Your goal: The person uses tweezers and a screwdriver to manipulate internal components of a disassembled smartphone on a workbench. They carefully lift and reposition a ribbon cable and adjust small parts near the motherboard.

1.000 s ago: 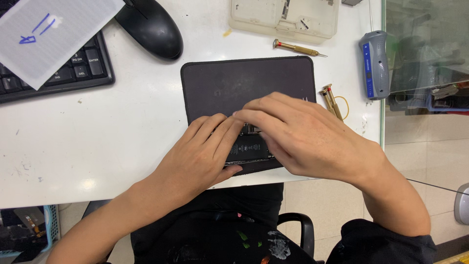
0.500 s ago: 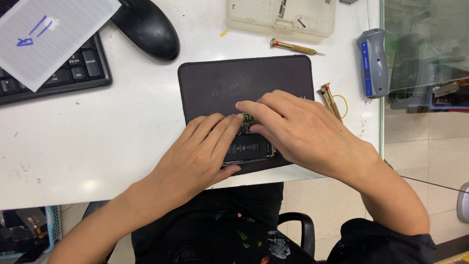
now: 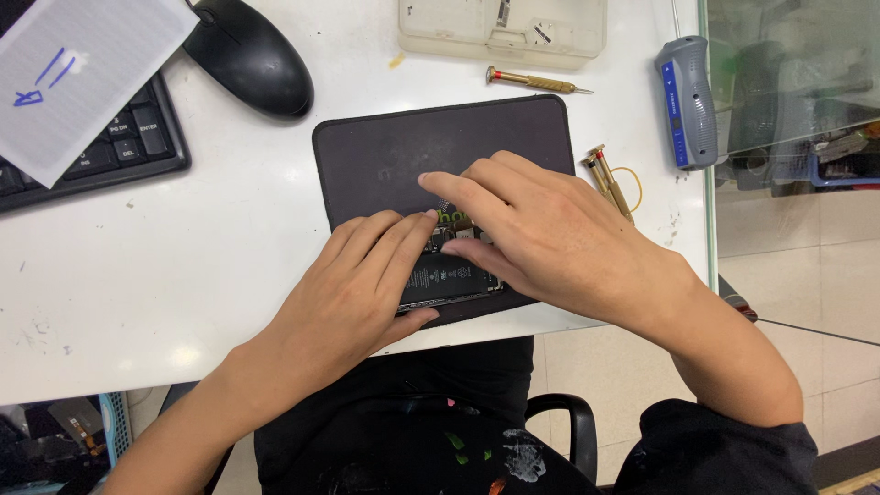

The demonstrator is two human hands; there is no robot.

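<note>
Both hands lie over an opened phone (image 3: 449,275) on the dark mat (image 3: 394,156) at the white surface's (image 3: 183,275) near edge. The left hand (image 3: 353,284) rests flat, fingers together, steadying it; the right hand (image 3: 550,234) arches above, fingertips pressing its upper part.

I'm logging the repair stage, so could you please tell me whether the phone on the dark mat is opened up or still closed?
Opened: the phone shows its black battery and internal parts between the left hand and right hand.

Bare desk (image 3: 183,275) left; screwdrivers (image 3: 610,181) crowd right; mouse (image 3: 249,57) behind.
</note>
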